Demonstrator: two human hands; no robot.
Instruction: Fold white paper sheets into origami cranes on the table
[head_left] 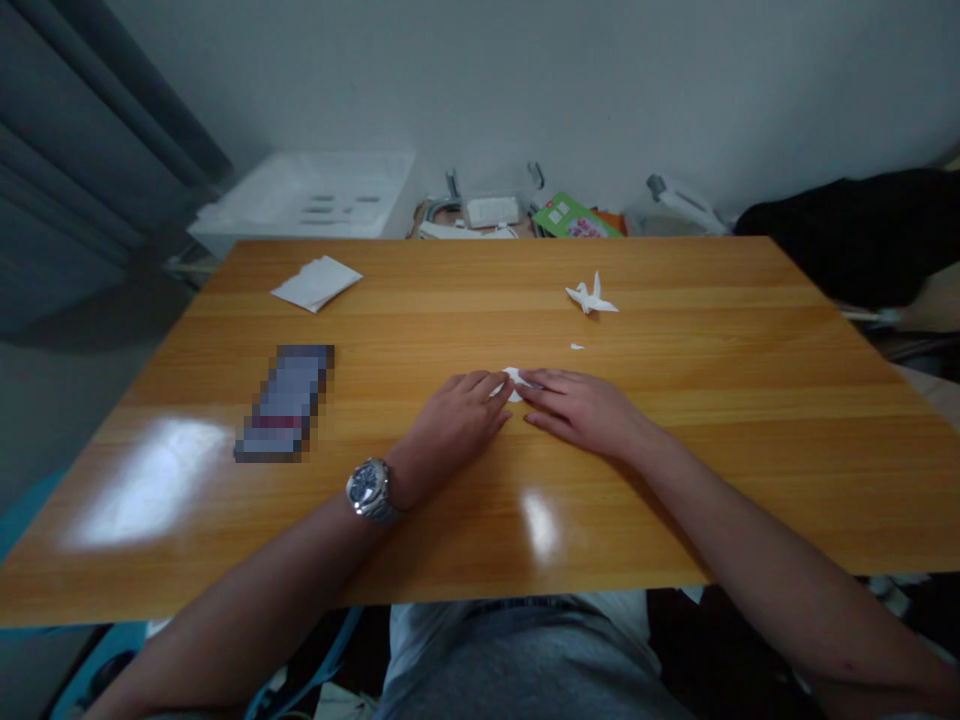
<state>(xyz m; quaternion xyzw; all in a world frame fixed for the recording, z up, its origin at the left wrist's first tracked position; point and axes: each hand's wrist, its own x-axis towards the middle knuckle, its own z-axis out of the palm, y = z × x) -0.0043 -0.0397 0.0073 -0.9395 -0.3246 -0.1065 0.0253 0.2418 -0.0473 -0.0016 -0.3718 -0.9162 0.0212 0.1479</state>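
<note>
Grey-shirted torso (pixel 517 665) is shown at six o'clock. White paper (pixel 513 384), central on the table (pixel 427 325), is partly covered at nine and three o'clock by the left hand (pixel 466 408) and right hand (pixel 585 410), fingers extended; whether it is pinched, and its long axis and heading, cannot be told. At ten o'clock, slots are seen in a white tray (pixel 270 190).

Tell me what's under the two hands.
White paper shows between the left hand and right hand, partly under both, on the wooden table. Its covered parts and full shape cannot be seen.
</note>
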